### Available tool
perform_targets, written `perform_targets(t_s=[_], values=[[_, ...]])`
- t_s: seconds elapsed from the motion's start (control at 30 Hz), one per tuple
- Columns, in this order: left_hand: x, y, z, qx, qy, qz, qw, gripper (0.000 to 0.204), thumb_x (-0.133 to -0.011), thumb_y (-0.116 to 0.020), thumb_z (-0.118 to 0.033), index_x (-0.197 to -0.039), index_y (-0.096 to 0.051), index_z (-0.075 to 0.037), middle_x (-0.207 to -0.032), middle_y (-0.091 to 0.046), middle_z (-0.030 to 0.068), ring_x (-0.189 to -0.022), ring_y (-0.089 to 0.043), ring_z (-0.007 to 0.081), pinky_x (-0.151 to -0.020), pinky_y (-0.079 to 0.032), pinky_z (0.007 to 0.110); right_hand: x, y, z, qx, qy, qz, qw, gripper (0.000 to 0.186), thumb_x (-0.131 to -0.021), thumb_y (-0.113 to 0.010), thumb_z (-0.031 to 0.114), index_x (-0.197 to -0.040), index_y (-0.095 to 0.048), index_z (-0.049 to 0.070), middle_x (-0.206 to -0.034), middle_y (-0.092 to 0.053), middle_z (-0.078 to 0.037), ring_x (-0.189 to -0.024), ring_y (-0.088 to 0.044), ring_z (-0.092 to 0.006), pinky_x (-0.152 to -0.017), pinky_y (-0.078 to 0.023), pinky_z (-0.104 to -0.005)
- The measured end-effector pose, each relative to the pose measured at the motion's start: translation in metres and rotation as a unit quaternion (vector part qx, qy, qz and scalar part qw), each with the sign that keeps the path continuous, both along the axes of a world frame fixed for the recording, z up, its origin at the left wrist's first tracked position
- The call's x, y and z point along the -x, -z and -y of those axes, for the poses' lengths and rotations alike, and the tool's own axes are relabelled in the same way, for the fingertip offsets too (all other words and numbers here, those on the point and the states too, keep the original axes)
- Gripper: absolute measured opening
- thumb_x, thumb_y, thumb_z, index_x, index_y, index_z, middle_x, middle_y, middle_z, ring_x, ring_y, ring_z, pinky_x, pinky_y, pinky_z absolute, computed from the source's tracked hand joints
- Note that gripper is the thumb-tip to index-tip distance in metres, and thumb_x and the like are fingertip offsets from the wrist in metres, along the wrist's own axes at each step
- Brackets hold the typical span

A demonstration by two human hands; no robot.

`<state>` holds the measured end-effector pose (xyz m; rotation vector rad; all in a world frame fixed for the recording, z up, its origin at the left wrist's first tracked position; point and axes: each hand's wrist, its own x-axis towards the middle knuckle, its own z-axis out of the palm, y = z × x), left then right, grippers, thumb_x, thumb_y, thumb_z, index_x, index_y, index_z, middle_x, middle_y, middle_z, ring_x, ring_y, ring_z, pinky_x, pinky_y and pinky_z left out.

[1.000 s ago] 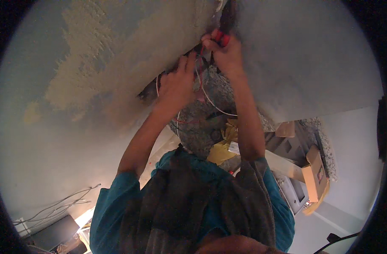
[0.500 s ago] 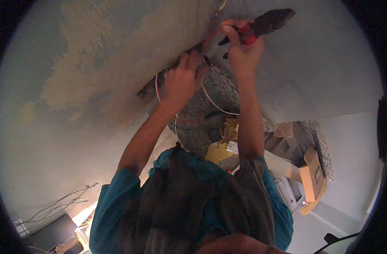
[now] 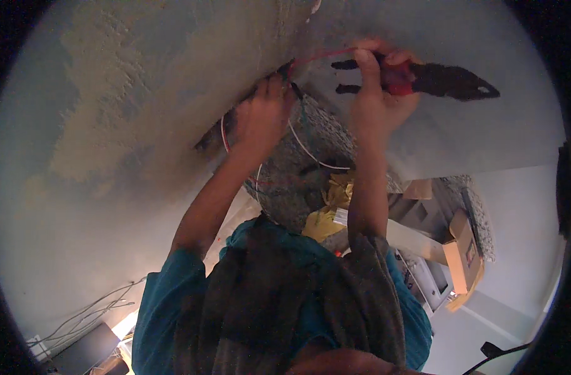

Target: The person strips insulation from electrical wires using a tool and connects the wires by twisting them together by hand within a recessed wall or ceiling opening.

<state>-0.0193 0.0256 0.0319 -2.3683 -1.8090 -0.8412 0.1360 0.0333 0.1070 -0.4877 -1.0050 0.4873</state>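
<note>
In my right hand (image 3: 376, 94) are pliers (image 3: 457, 82) with red-and-black handles, their dark head pointing right. Thumb and fingertips of that hand also pinch a red wire (image 3: 326, 54), drawn taut from a dark opening (image 3: 288, 66) where two wall surfaces meet. My left hand (image 3: 260, 115) is closed against this opening, fingers bent and close together. Its fingertips are partly hidden, so what they grip cannot be made out. Below the left wrist, red and white wires (image 3: 224, 134) hang down. A white wire (image 3: 307, 148) loops between my arms, beside a dark green wire (image 3: 303, 112).
Patchy plaster covers the left wall (image 3: 104, 94). Below my hands are rough grey rubble (image 3: 292, 194) and crumpled yellow paper (image 3: 323, 225). An open cardboard box (image 3: 461, 259) stands lower right. Thin grey cables (image 3: 85, 315) hang lower left, above a dark panel (image 3: 82, 350).
My right hand has moved right and slightly down with the pliers, drawing the red wire straighter. The pliers' head has tipped downward. My left fingers have drawn closer together at the opening.
</note>
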Motion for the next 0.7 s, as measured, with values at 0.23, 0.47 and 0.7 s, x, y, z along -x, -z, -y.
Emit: perform_targets(t_s=[0.23,0.47,0.7], values=[[0.006,-0.003,0.008,-0.014,0.025,-0.059,0.998,0.046,-0.081,-0.066,-0.014,-0.120,-0.045,-0.001,-0.108,-0.058,0.0215,-0.076,-0.066,0.0412,-0.060,-0.054,0.051,-0.015,0.010,0.010,0.002,0.004,0.023,1.000,0.036,-0.080,-0.065,-0.013,-0.094,-0.040,0.009,-0.092,-0.065,-0.014,-0.087,-0.063,-0.0199,-0.083,-0.051,-0.0330],[-0.003,-0.008,-0.001,0.056,0.010,0.003,0.998,0.040,-0.083,-0.058,-0.006,-0.120,-0.044,-0.002,-0.112,-0.057,0.0235,-0.079,-0.066,0.0436,-0.065,-0.054,0.052,-0.022,0.014,0.032,-0.031,0.036,-0.034,0.998,0.038,-0.077,-0.067,-0.014,-0.095,-0.042,0.009,-0.088,-0.064,-0.015,-0.086,-0.064,-0.0233,-0.080,-0.052,-0.0355],[0.002,-0.003,0.003,0.024,0.025,-0.027,0.999,0.037,-0.083,-0.057,-0.004,-0.117,-0.044,-0.005,-0.111,-0.058,0.0206,-0.084,-0.065,0.0421,-0.067,-0.053,0.053,-0.030,0.020,0.038,0.000,0.066,-0.010,0.998,0.038,-0.079,-0.064,-0.015,-0.093,-0.039,0.009,-0.088,-0.063,-0.015,-0.087,-0.064,-0.0245,-0.079,-0.053,-0.0371]])
